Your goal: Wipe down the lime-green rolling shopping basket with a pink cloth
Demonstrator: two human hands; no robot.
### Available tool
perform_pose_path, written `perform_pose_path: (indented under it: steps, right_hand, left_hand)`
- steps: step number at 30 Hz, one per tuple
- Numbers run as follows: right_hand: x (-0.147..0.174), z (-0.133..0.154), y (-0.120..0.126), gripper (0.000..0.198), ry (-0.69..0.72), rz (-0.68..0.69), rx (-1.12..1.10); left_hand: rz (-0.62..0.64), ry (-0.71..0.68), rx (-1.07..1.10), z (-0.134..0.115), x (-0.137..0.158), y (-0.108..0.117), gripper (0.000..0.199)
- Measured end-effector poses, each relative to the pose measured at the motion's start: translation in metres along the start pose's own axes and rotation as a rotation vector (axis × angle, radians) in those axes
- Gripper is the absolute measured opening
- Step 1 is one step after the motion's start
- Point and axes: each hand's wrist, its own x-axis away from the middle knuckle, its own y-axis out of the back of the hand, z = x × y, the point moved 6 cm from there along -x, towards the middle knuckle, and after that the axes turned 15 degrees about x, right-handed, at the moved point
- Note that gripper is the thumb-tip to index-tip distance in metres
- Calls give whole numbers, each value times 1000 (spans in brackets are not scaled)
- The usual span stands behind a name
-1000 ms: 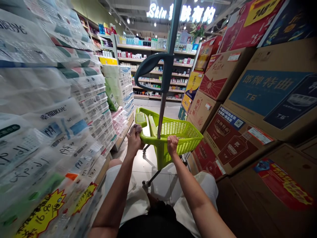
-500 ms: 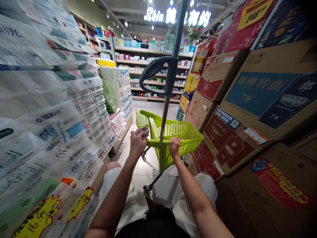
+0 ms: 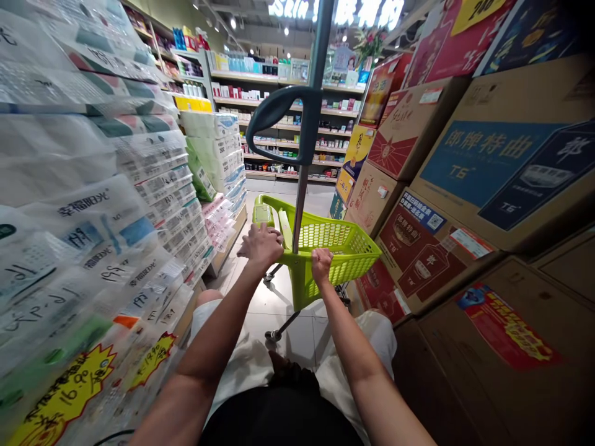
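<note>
In front of me stands a lime-green shopping cart (image 3: 302,282) with a perforated basket and legs on casters. My right hand (image 3: 321,265) is closed in a fist around the cart's near rim, right of the pole. My left hand (image 3: 264,243) lies over the rim's left corner, its fingers stretched and spread. A metal pole (image 3: 300,204) rises between my hands, topped by a dark grey loop handle (image 3: 307,127). What I can see of the basket's inside holds no goods, though the near part is hidden.
Plastic-wrapped paper packs (image 3: 102,229) with handwritten prices are piled high along the left. Stacked liquor cartons (image 3: 493,148) line the right, close to the cart. Shelves (image 3: 283,77) of small boxed goods cross the aisle's far end. Tiled floor (image 3: 232,257) runs between.
My left hand has loosened, going from a closed grip to spread fingers on the rim. My right hand keeps its grip. The view has tilted down slightly.
</note>
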Motion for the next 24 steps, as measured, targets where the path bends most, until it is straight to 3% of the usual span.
perform_pose_path:
  steps: [5,8,10,13,18,24]
  right_hand:
    - [2,-2,4,41,-10,-5,-22]
    - [1,-4,4,42,-8,9,-16]
    - [-1,-4,4,42,3,17,-11]
    - [-3,-3,3,41,20,27,-9]
    - [-7,-3,-2,41,20,53,-28]
    - [-10,-7,-4,41,12,91,-47]
  left_hand:
    - [-503,-184,497,27,66,-12,27]
    - [-635,-133,672,38,85,-31,31]
    - [-648,-111,664,39,84,-34,32]
    - [-518,-71,527,40,62,-16,30]
    - [1,40,287,34,13,24,30]
    - [328,176,282,18,5,40,31]
